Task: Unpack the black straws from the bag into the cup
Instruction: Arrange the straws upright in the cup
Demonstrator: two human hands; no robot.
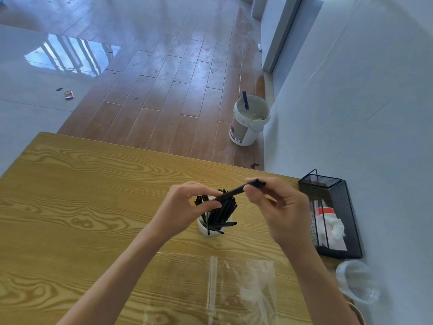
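bag flat on table; both hands pinch straw over cup.

Above the white cup of black straws mid-desk, both hands pinch one straw: left hand at its lower end, right hand near its top. A clear bag lies flat by the desk's near edge.

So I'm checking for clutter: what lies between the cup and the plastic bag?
In the head view, only bare table separates the cup from the plastic bag.
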